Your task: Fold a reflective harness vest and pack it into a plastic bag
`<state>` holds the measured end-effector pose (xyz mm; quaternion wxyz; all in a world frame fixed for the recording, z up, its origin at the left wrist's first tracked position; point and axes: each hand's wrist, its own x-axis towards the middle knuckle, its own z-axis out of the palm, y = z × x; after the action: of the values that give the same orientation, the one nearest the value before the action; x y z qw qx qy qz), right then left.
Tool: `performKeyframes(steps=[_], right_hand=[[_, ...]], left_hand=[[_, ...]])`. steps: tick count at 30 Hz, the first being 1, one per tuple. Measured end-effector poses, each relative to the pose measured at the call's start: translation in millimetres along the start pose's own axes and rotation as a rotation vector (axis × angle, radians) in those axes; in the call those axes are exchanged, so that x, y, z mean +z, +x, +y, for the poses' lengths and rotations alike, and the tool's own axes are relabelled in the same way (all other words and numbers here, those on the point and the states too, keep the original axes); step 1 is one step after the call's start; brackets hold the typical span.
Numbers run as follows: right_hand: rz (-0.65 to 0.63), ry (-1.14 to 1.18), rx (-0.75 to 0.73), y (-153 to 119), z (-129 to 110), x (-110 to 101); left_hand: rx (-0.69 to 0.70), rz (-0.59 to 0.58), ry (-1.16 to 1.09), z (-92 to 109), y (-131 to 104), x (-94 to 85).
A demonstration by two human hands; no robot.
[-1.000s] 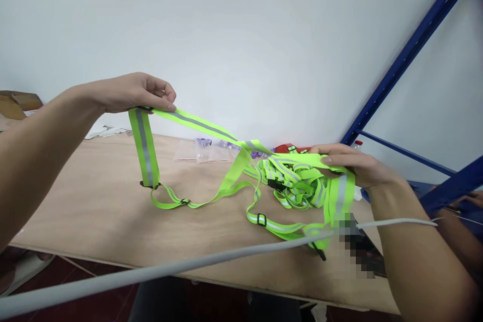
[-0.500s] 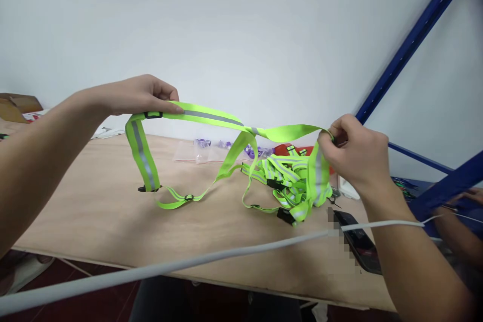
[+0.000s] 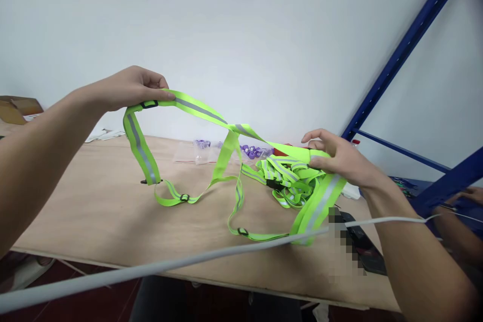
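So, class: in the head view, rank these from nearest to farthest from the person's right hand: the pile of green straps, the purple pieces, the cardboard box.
1. pile of green straps, just left of the right hand.
2. purple pieces, further left, by the wall.
3. cardboard box, far left edge.

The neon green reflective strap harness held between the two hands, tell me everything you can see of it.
The neon green reflective strap harness looks like woven webbing with a grey reflective stripe and small black buckles. The left hand pinches one end high; the right hand presses the other end lower. Its loops sag onto the plywood table, beside a heap of similar straps.
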<state>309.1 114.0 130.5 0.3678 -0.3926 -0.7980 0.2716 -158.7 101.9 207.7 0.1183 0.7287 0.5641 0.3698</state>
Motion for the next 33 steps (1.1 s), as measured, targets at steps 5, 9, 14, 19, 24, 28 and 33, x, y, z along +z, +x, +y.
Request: performKeyframes(steps=[5,9,14,19,24,28,33], right_hand=[[0.029,-0.529,-0.216,-11.6,-9.6,16.4],[0.057,-0.526,-0.327,-16.4,-9.6,18.2],[0.159,-0.037,-0.071,-9.7,-4.6,11.9],[0.087,0.459,-0.027,5.7,-5.0,19.3],[0.271,0.431,-0.123,24.7,-14.0,30.1],[0.384,0.392,-0.136,33.3,-23.9,30.9],[0.442,0.374,-0.144,31.6,-32.2,32.5]], left_hand=[[-0.163,0.049,0.041,-1.5,0.8,-1.9],[-0.177,-0.005,0.043,-10.0,2.3,-4.4],[-0.144,-0.273,-0.191,-7.7,-2.3,-0.9],[-0.012,-0.277,-0.624,23.8,-13.0,27.2],[0.128,-0.069,-1.026,59.8,-16.8,54.4],[0.247,0.059,-1.110,70.9,-20.2,66.7],[0.454,0.067,-1.073,72.2,-31.6,77.6]])
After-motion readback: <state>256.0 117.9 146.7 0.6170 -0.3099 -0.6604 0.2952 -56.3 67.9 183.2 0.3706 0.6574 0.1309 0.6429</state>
